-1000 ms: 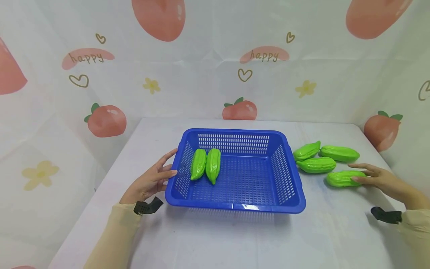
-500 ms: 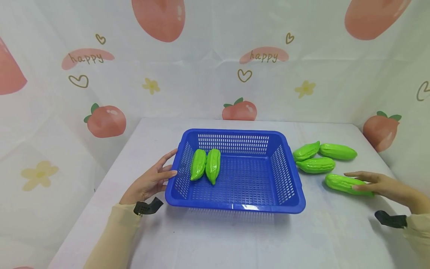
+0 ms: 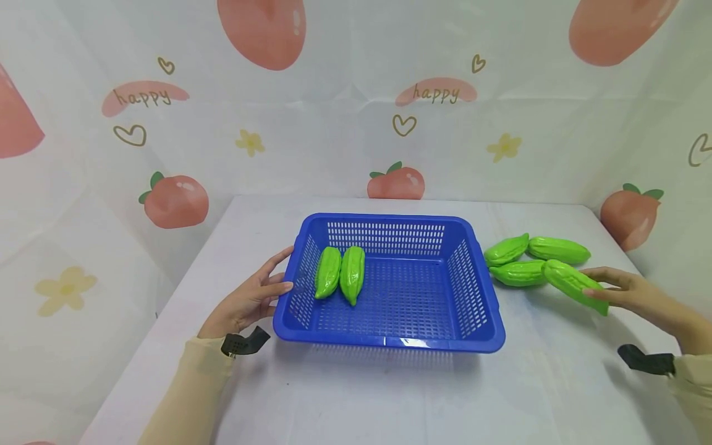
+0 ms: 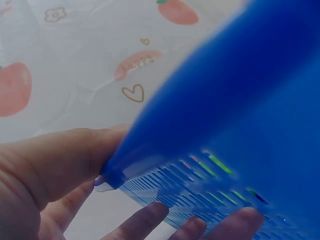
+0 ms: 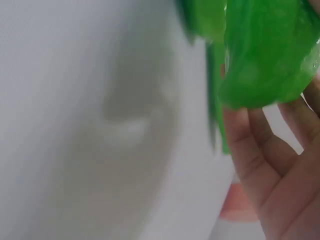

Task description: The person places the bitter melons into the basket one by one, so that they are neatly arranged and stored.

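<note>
Now my right hand (image 3: 639, 298) grasps 1 green vegetable (image 3: 574, 284) above the table (image 3: 361, 402); my left hand (image 3: 250, 298) pinches the blue basket (image 3: 445, 343) holding 2 more vegetables (image 3: 329, 272).

The tabletop (image 3: 384, 402) is lit softly and evenly, apparently from above, in the head view. A white glint is caught on the near rim of the blue plastic basket (image 3: 356, 339), and small highlights are scattered over the two bitter gourds (image 3: 329, 273) inside it. Faint shadows are cast beneath the basket and, toward the tabletop's right edge, below the right hand (image 3: 639, 296). In the dimmer left-wrist view, the basket's closest rim is blurred; in the murky right-wrist view, the held bitter gourd (image 5: 272, 55) is softened and shadows are smeared grey.
</note>
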`<state>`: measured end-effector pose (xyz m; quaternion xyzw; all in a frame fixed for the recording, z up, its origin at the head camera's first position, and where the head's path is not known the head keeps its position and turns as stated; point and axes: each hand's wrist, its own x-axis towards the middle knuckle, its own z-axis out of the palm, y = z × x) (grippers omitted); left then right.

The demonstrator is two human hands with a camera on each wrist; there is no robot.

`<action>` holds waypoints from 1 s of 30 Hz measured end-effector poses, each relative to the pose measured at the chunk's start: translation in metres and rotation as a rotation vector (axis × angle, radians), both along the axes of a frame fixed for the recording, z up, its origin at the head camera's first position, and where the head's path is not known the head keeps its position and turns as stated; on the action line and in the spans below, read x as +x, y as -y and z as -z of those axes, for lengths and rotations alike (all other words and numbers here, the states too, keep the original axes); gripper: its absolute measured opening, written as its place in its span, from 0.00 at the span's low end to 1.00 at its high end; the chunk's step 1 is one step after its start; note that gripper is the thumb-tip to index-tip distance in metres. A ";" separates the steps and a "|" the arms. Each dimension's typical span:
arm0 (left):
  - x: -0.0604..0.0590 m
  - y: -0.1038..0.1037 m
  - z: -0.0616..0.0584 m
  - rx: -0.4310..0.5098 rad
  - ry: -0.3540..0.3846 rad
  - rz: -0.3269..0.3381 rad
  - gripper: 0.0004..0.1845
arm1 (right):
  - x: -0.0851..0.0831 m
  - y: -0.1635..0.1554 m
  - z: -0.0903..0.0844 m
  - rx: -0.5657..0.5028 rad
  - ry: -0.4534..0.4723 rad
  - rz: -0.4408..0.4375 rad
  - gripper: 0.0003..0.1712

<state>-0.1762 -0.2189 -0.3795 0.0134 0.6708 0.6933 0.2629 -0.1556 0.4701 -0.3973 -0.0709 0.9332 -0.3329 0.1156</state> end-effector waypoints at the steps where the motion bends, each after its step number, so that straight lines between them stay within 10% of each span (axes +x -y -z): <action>1: 0.000 0.000 0.000 0.002 -0.001 0.001 0.43 | -0.001 0.003 -0.002 -0.007 -0.020 0.006 0.19; 17: -0.001 0.001 0.003 0.024 -0.006 0.016 0.43 | -0.020 0.079 -0.052 -0.368 -0.098 -0.131 0.20; 30: 0.001 0.001 0.002 0.025 -0.015 0.019 0.42 | -0.031 0.145 -0.091 -0.274 -0.157 -0.142 0.19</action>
